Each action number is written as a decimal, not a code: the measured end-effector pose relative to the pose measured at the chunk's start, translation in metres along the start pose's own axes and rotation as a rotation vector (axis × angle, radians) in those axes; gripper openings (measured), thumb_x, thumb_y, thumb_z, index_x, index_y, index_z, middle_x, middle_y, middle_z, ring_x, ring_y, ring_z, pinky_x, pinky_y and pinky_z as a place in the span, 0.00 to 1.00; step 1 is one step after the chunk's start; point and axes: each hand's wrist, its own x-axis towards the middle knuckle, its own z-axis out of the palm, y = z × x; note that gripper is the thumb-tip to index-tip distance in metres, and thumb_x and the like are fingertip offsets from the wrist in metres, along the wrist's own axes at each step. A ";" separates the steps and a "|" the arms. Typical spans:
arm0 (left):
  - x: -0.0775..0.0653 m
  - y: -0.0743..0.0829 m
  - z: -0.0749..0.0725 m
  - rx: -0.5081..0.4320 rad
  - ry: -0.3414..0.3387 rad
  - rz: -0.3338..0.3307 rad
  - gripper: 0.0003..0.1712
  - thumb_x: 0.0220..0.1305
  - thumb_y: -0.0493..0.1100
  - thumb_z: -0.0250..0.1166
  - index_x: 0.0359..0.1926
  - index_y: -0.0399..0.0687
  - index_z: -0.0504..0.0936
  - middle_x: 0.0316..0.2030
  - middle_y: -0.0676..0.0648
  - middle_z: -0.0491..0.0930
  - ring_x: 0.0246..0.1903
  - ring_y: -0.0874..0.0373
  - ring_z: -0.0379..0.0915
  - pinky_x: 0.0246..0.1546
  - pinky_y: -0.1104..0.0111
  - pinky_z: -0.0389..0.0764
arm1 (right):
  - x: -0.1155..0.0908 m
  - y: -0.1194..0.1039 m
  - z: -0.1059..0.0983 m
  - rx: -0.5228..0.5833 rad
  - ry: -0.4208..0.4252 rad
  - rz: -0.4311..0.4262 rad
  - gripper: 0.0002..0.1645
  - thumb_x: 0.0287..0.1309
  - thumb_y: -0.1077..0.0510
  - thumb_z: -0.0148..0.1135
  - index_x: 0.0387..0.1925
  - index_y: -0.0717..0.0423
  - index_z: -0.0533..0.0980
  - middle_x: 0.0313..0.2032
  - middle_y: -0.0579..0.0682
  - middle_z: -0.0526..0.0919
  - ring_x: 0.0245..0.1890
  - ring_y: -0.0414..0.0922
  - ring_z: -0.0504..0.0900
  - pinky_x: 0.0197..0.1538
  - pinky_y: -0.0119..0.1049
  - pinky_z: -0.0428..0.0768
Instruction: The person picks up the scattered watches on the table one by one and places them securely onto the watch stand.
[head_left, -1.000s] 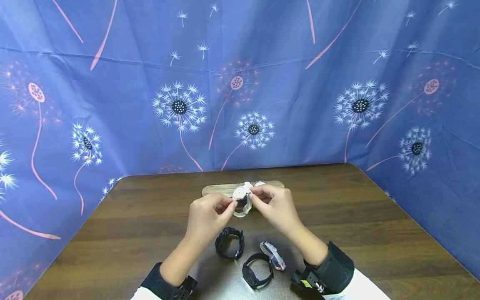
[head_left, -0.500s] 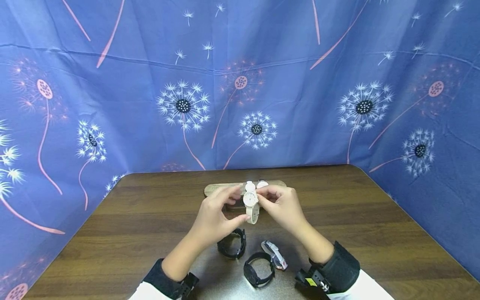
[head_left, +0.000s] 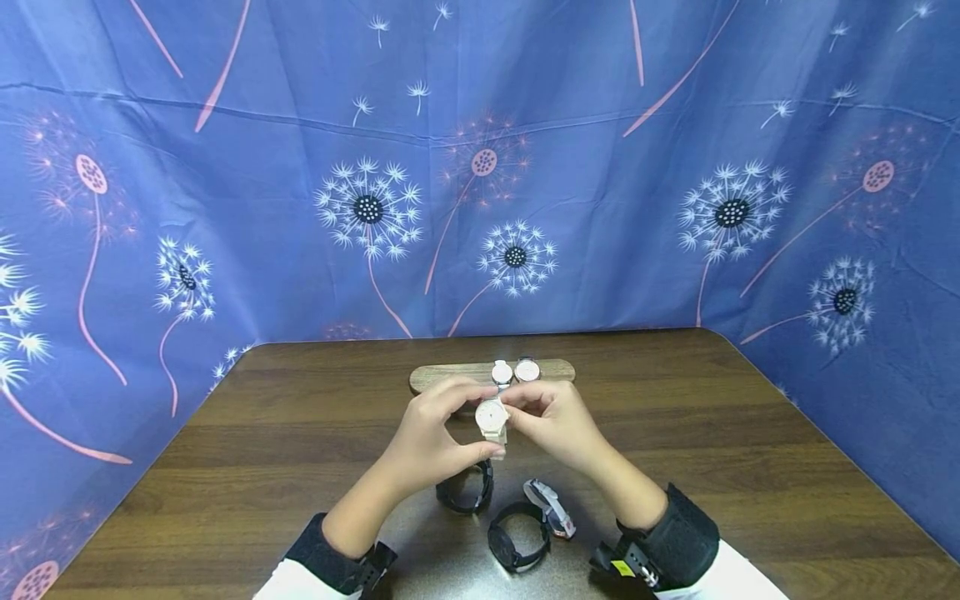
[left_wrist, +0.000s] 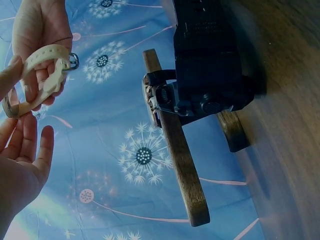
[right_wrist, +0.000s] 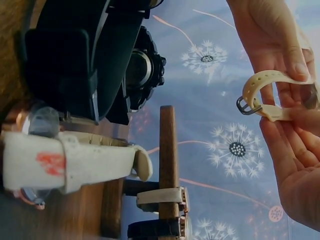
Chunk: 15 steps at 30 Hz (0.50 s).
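Head view: a pale watch (head_left: 491,415) is held above the worktop (head_left: 300,442), its dial facing the wearer of the camera. The left hand (head_left: 426,429) pinches it from above and below, thumb at the lower strap; the right hand (head_left: 557,414) pinches its side. Beyond is a wooden bar (head_left: 442,370) bearing two watches (head_left: 528,370); nearer lie two black watches (head_left: 502,546) and a grey-white watch (head_left: 551,507). Handling is probably best when one hand steadies the case by its rim, fingertips off the glass, while the other guides the strap.

Left wrist view: the strap curves into a loop, with a metal buckle (left_wrist: 74,61) at one side. Such a strap likely flexes easily, so an even pull should serve better than a twist.

Right wrist view: a thumb presses the strap beside its row of holes. Whether the buckle is fully fastened cannot be told; checking the pin before loosening either grip seems prudent.
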 end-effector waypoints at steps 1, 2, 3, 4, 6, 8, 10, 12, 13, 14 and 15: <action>0.000 0.000 0.000 -0.006 0.005 0.003 0.34 0.36 0.39 0.84 0.48 0.40 0.82 0.46 0.48 0.82 0.48 0.56 0.77 0.51 0.69 0.78 | 0.000 0.000 0.000 0.001 -0.007 -0.004 0.04 0.54 0.72 0.66 0.34 0.67 0.84 0.31 0.55 0.87 0.28 0.36 0.82 0.31 0.30 0.83; 0.000 0.000 0.000 -0.010 0.010 0.012 0.32 0.37 0.39 0.83 0.47 0.40 0.82 0.44 0.48 0.82 0.47 0.56 0.77 0.50 0.69 0.78 | 0.000 0.001 0.000 0.004 -0.013 -0.005 0.05 0.54 0.72 0.66 0.34 0.67 0.84 0.32 0.55 0.87 0.29 0.36 0.83 0.32 0.30 0.83; 0.000 0.000 0.001 -0.015 0.014 0.016 0.31 0.37 0.38 0.83 0.46 0.41 0.83 0.44 0.49 0.82 0.46 0.57 0.78 0.50 0.69 0.78 | 0.000 0.001 0.000 0.005 -0.022 -0.009 0.05 0.54 0.72 0.66 0.34 0.67 0.83 0.32 0.55 0.87 0.30 0.36 0.83 0.33 0.30 0.84; 0.000 0.000 0.001 -0.014 0.019 0.021 0.30 0.37 0.38 0.83 0.45 0.41 0.83 0.43 0.49 0.82 0.46 0.57 0.78 0.49 0.70 0.79 | 0.000 0.000 0.000 0.004 -0.031 -0.014 0.05 0.54 0.73 0.66 0.35 0.67 0.83 0.33 0.55 0.87 0.31 0.36 0.83 0.34 0.31 0.84; 0.001 0.000 0.001 -0.017 0.026 0.026 0.29 0.37 0.37 0.83 0.45 0.41 0.83 0.42 0.49 0.82 0.45 0.57 0.78 0.49 0.70 0.79 | 0.000 0.000 -0.001 0.008 -0.049 -0.026 0.06 0.54 0.73 0.65 0.36 0.67 0.83 0.34 0.56 0.87 0.32 0.37 0.84 0.35 0.32 0.84; 0.001 0.001 0.001 -0.012 0.034 0.033 0.29 0.37 0.36 0.83 0.44 0.41 0.84 0.42 0.49 0.83 0.44 0.57 0.78 0.48 0.70 0.79 | 0.000 0.000 -0.002 0.000 -0.062 -0.039 0.07 0.55 0.73 0.65 0.37 0.67 0.83 0.35 0.56 0.87 0.33 0.37 0.84 0.36 0.33 0.85; 0.001 0.001 0.001 -0.004 0.042 0.042 0.29 0.36 0.36 0.83 0.44 0.40 0.84 0.41 0.48 0.83 0.44 0.56 0.78 0.48 0.70 0.79 | 0.001 -0.001 -0.003 -0.004 -0.070 -0.045 0.08 0.55 0.73 0.64 0.38 0.67 0.82 0.36 0.56 0.86 0.35 0.38 0.84 0.38 0.34 0.85; 0.001 0.000 0.001 0.008 0.048 0.042 0.29 0.35 0.35 0.83 0.44 0.40 0.84 0.41 0.48 0.83 0.44 0.55 0.78 0.48 0.70 0.79 | 0.002 -0.002 -0.005 0.008 -0.071 -0.039 0.09 0.57 0.73 0.63 0.41 0.67 0.82 0.39 0.57 0.86 0.38 0.39 0.84 0.41 0.35 0.85; 0.001 0.000 0.000 0.019 0.051 0.041 0.29 0.35 0.35 0.83 0.44 0.40 0.84 0.41 0.48 0.83 0.44 0.55 0.78 0.48 0.70 0.79 | 0.002 -0.002 -0.006 0.014 -0.068 -0.038 0.10 0.57 0.73 0.63 0.42 0.67 0.81 0.40 0.57 0.86 0.40 0.39 0.84 0.43 0.35 0.85; 0.001 0.000 0.000 0.027 0.052 0.040 0.30 0.35 0.35 0.83 0.44 0.40 0.84 0.41 0.48 0.83 0.44 0.55 0.78 0.48 0.70 0.79 | 0.003 -0.003 -0.008 0.028 -0.067 -0.038 0.10 0.58 0.73 0.62 0.43 0.68 0.81 0.41 0.58 0.85 0.42 0.40 0.84 0.45 0.36 0.84; 0.001 0.000 0.000 0.036 0.053 0.036 0.29 0.35 0.36 0.83 0.44 0.40 0.84 0.41 0.48 0.83 0.44 0.55 0.79 0.48 0.69 0.79 | 0.003 -0.003 -0.010 0.044 -0.068 -0.044 0.11 0.59 0.73 0.61 0.44 0.69 0.80 0.43 0.59 0.85 0.44 0.42 0.84 0.47 0.36 0.83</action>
